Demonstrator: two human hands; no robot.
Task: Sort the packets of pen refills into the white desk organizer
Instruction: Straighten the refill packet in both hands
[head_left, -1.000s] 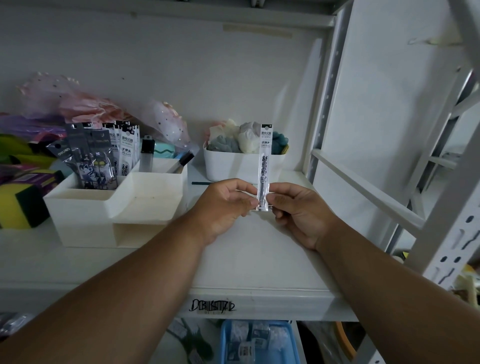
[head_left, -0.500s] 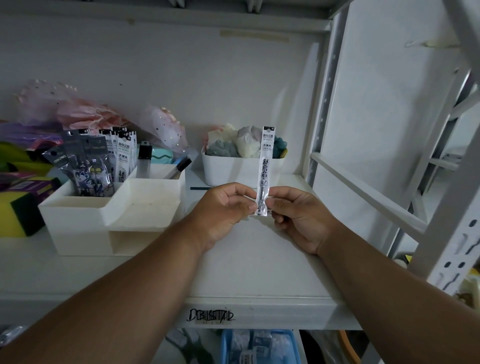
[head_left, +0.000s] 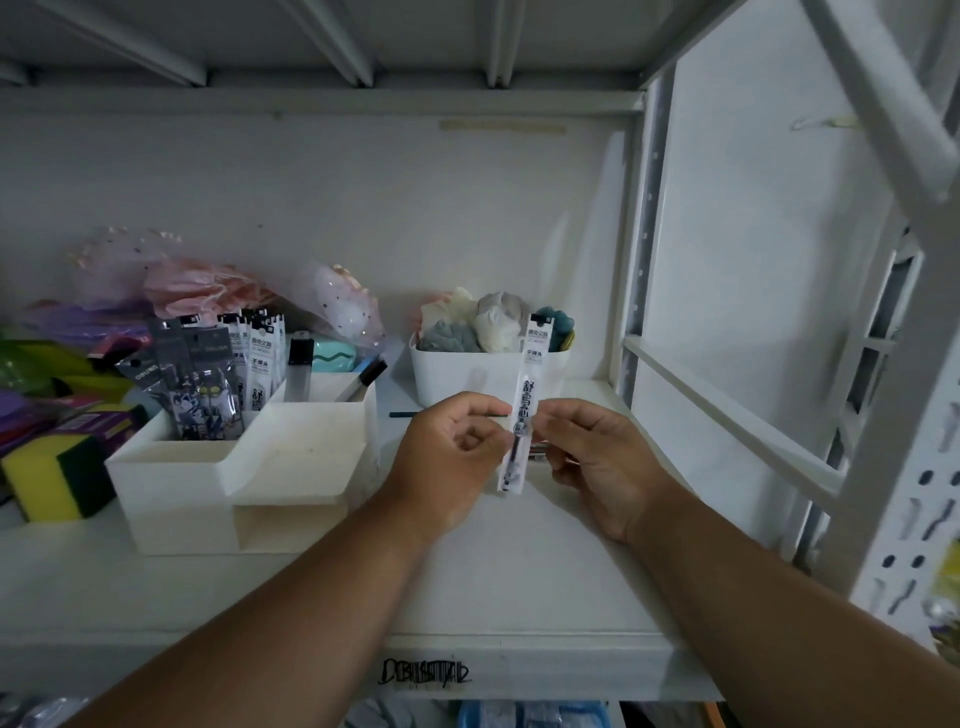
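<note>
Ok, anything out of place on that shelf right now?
One thing: a thin dark refill lies loose on the shelf between the white desk organizer and the white bin, outside any packet. Otherwise nothing looks spilled or damaged.

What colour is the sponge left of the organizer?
Yellow with a dark green scouring layer: the sponge beside the white desk organizer, head view.

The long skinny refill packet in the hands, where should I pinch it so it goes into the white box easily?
Pinch the refill packet near its middle from the side, as both hands do now. It is thin, flat and upright, so its lower end can probably slide down into the white desk organizer.
</note>
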